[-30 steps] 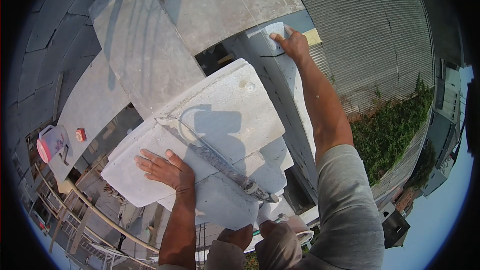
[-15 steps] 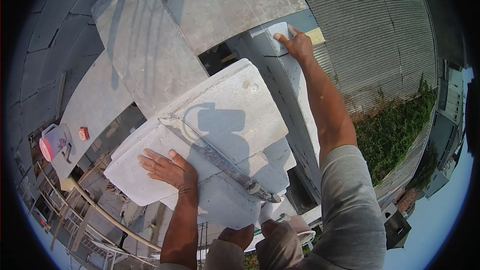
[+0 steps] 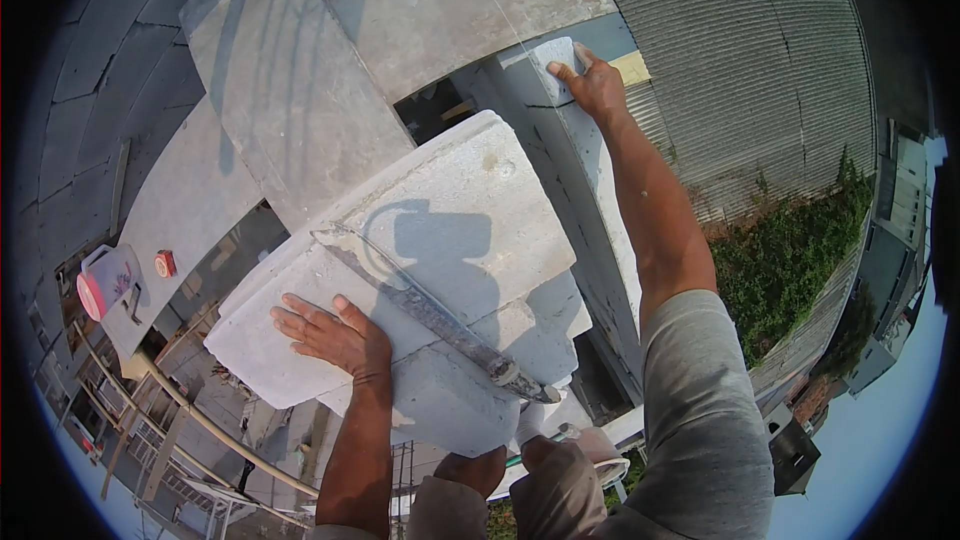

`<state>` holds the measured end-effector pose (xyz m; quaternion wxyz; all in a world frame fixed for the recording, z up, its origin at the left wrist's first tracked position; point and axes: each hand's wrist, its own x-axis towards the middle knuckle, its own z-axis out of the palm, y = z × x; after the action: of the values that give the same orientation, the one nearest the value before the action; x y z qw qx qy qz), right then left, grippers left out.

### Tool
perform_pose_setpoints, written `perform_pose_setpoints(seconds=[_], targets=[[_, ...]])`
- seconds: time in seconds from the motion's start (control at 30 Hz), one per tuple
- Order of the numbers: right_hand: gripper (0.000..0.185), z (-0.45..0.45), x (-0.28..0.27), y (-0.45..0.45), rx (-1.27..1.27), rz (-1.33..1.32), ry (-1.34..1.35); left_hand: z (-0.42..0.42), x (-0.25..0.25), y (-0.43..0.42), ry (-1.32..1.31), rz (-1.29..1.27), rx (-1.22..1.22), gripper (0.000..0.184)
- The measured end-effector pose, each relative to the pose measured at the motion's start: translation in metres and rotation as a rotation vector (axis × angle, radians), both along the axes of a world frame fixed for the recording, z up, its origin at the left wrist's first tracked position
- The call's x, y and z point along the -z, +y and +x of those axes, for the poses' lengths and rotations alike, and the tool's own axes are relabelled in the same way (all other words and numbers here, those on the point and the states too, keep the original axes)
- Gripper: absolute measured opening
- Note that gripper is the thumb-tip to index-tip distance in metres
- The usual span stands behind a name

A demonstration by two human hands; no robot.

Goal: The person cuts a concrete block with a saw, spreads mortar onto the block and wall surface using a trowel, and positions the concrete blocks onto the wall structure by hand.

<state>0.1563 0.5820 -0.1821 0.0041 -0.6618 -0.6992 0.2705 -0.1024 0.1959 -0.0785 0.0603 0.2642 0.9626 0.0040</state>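
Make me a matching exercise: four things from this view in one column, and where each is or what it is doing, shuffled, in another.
Things:
1. Left hand
2. Right hand
3. Long dark tool
4. Small red object

Places and states:
A. Lying slantwise across the pale blocks
B. Near the pink-ended container
C. Palm down, fingers extended
D. Has its grip on the end block

Pairs: 1-C, 2-D, 3-A, 4-B

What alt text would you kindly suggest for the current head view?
The right hand grips a pale block at the far end of a narrow wall. The left hand rests flat on stacked blocks, where a long, dirty tool lies.
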Motion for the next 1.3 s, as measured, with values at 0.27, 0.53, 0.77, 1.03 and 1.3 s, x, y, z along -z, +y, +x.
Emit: perform_pose_setpoints(seconds=[0.27,0.53,0.77,1.03,1.3], targets=[[0.091,-0.002,0.008,-0.001,-0.044,0.027,-0.067,0.0,0.001,-0.002,0.05,-0.002,0.046,0.073],[0.089,-0.002,0.004,-0.002,-0.03,-0.007,-0.061,0.001,0.001,-0.001,0.06,0.007,0.044,0.072],[0.091,0.002,0.011,-0.003,-0.083,0.05,-0.099,0.001,-0.001,0.0,0.008,0.007,0.02,0.075],[0.088,0.001,0.005,-0.005,-0.063,0.006,-0.07,0.001,0.003,-0.001,0.069,0.027,0.038,0.074],[0.087,-0.004,-0.002,-0.006,-0.047,-0.094,-0.146,0.003,0.002,0.001,0.048,-0.006,0.005,0.073]])
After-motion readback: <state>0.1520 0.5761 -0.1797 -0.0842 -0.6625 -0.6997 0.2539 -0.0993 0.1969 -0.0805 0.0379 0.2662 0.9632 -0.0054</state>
